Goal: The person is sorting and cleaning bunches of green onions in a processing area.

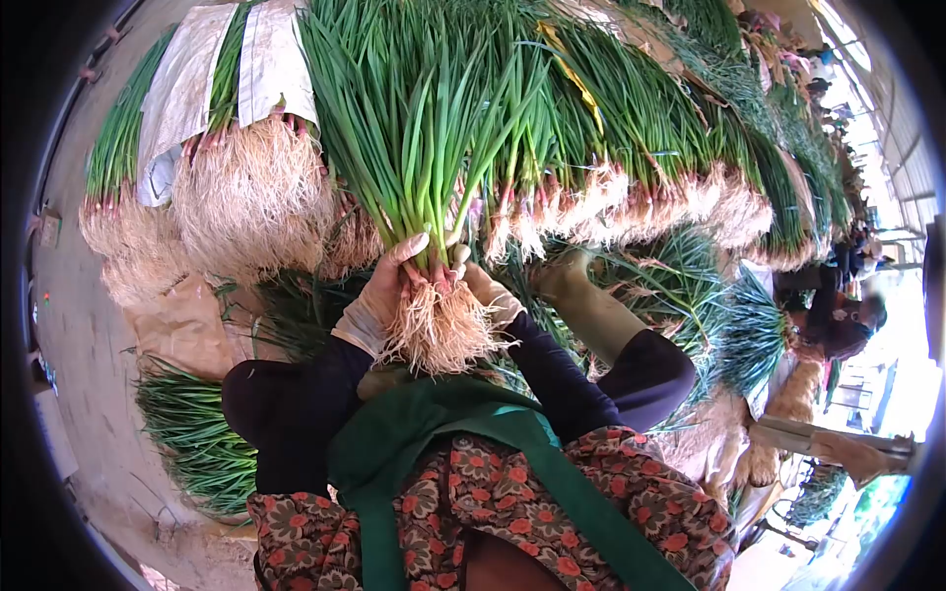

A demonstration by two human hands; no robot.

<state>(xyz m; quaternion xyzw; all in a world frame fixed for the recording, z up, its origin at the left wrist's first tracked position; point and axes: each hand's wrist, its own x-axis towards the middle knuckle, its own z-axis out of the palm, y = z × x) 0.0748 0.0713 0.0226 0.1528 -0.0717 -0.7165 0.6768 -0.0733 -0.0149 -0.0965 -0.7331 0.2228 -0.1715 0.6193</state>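
A bunch of spring onions (426, 202) stands upright in front of my chest, green leaves up and pale stringy roots hanging down. My left hand (387, 281), in a thin whitish glove, grips the left side of the stems just above the roots. On the other side my right hand (481, 288), gloved too, is closed around the same stems. Part of the right fingers is hidden behind the bunch. The roots spread below both hands, over my lap.
Root-heavy bundles partly wrapped in white sheeting (177, 98) stand at the left. A long row of onion bundles (631, 108) runs off to the right. Loose onions (197, 438) lie on the floor at left, near brown paper (182, 330). A person (838, 320) is at the right.
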